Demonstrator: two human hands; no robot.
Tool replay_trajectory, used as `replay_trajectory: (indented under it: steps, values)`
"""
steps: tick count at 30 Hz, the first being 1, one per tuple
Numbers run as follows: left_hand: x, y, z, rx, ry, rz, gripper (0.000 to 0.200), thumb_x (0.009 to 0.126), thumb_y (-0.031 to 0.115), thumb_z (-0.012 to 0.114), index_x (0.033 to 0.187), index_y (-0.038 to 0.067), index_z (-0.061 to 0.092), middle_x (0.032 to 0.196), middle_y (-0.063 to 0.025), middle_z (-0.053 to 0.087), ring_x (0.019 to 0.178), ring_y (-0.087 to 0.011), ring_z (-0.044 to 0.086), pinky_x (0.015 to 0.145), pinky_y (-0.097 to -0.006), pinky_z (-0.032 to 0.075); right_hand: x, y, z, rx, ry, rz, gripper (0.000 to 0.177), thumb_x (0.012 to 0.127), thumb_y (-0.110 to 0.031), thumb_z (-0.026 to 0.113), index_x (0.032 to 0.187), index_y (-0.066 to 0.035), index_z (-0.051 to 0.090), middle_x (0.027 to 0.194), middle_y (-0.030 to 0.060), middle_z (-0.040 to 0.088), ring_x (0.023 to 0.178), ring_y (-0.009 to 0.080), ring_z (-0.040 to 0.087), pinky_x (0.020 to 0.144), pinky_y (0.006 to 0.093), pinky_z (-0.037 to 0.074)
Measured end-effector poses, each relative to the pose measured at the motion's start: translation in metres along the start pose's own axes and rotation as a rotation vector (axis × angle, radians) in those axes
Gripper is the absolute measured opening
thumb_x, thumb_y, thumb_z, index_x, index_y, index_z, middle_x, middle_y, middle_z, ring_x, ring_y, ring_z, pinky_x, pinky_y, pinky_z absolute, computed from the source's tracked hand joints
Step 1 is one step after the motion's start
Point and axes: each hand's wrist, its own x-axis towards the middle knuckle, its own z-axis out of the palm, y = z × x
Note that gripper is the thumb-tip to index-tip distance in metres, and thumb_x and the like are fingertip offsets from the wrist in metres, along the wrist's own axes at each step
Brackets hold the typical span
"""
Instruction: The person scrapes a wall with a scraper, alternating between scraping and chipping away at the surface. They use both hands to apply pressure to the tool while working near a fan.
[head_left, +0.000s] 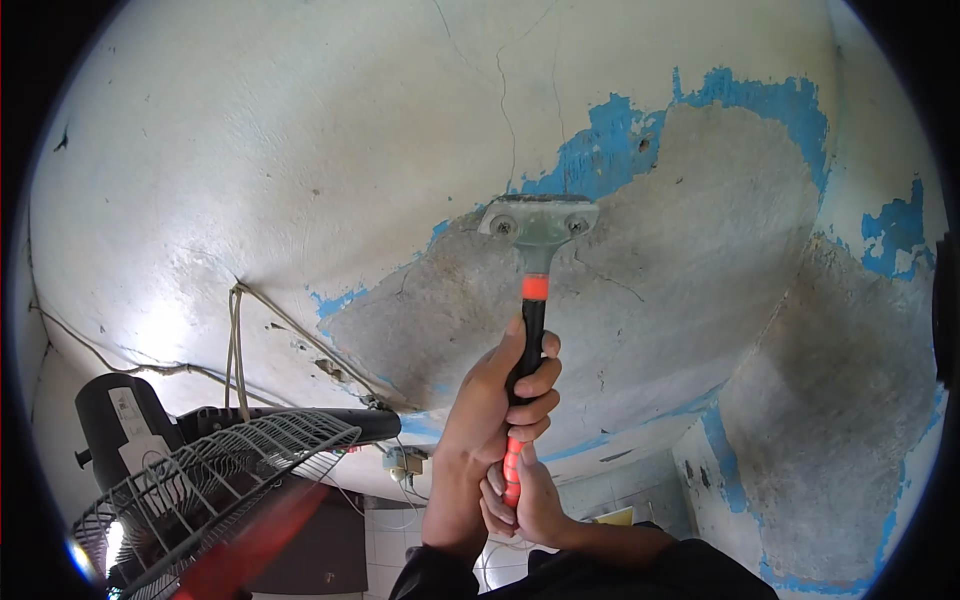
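Note:
A long-handled scraper (pixel 535 287) with a black and orange handle stands upright before me, its wide metal head against the wall at the lower edge of a blue patch (pixel 600 150). Around the black upper part of the handle my left hand (pixel 500 395) is wrapped. Lower down, my right hand (pixel 530 500) grips the orange end of the same handle. Bare grey plaster (pixel 660 240) surrounds the scraper head, with pale cracked paint (pixel 400 110) above it.
At the lower left is a fan (pixel 220 480) with a wire cage and a red blade. Cables (pixel 300 335) hang along the wall beside it. A small box with wires (pixel 404 462) sits below them. A wall corner runs down the right side.

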Motion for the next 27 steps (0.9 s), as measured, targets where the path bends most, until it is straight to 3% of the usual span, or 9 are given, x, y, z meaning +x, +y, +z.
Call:
replay_trajectory:
  steps: [17,27]
  values:
    - [0.001,-0.045,-0.019,-0.165,0.023,0.024,0.045,0.101,0.052,0.033,0.096,0.009,0.048,0.060,0.0064,0.030,0.041,-0.0031,0.022,0.034,-0.0198,0.021,-0.026,0.006,-0.036,-0.118,0.016,0.080,0.061,0.097,-0.063,0.026,0.078,-0.007,0.040,0.050,0.0032,0.034,0.036,0.0157,0.034,0.037,0.0281,0.031]
    - [0.033,-0.042,0.009,-0.165,-0.040,0.058,0.046,0.102,0.052,0.030,0.094,0.010,0.048,0.059,0.0059,0.031,0.041,-0.0039,0.022,0.034,-0.0208,0.021,-0.027,-0.041,-0.053,-0.164,0.035,0.017,0.055,0.101,-0.054,0.031,0.074,-0.007,0.041,0.052,0.0017,0.036,0.039,0.0121,0.036,0.039,0.0264,0.029]
